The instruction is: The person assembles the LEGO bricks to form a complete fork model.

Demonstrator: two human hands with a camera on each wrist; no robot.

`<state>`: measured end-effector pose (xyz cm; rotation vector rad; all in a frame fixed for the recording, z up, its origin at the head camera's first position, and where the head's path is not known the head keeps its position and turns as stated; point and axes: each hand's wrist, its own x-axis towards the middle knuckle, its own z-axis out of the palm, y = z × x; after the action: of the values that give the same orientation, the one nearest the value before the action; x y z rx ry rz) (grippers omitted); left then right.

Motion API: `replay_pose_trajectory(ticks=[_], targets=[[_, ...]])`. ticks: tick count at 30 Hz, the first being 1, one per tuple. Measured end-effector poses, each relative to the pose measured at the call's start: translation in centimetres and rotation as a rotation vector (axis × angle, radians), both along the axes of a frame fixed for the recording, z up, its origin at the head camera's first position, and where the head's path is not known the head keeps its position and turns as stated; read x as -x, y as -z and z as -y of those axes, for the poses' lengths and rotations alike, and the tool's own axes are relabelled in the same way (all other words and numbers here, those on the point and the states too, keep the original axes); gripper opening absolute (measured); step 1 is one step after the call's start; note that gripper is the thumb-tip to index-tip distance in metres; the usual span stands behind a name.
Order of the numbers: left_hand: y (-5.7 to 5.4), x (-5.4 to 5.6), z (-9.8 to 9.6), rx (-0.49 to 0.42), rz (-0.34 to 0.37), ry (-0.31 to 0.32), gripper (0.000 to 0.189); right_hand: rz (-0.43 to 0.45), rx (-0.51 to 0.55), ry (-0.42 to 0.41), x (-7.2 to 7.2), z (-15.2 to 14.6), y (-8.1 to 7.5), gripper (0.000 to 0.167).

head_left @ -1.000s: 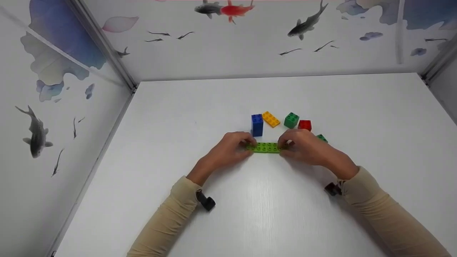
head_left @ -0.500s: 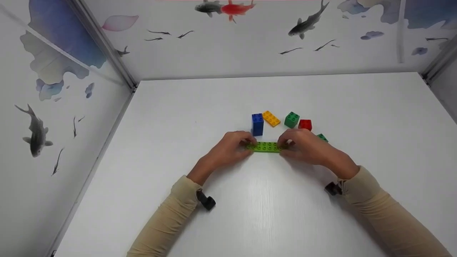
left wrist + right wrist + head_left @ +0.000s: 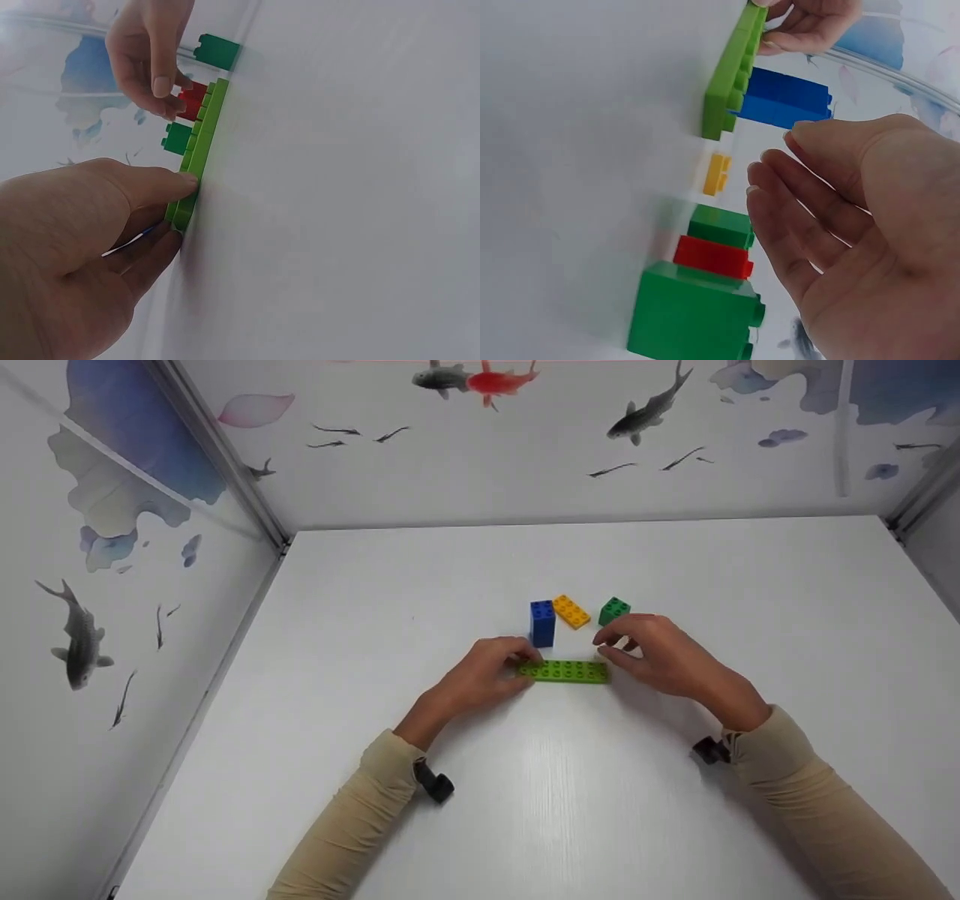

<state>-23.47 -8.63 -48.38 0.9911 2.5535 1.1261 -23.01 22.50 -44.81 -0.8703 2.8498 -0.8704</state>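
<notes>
The left hand (image 3: 491, 671) pinches the left end of the light green strip (image 3: 574, 672) on the white table (image 3: 525, 795); the right hand (image 3: 664, 656), fingers bent, hangs by the strip's right end; behind the strip's left half stands a blue block (image 3: 542, 625), behind its middle lies a yellow plate (image 3: 571, 612), behind its right end a partly covered green block (image 3: 613, 612)
</notes>
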Motion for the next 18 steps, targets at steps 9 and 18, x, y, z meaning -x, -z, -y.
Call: replay_pose_trajectory(ticks=[9, 18], targets=[[0.0, 0.1, 0.0, 0.005, 0.013, -0.006, 0.024, -0.102, 0.013, 0.043, 0.2, -1.4, -0.7, 0.021], [0.0, 0.0, 0.0, -0.001, 0.025, -0.010, 0.024, -0.132, 0.025, 0.125, 0.4, -3.0, -0.9, 0.022]])
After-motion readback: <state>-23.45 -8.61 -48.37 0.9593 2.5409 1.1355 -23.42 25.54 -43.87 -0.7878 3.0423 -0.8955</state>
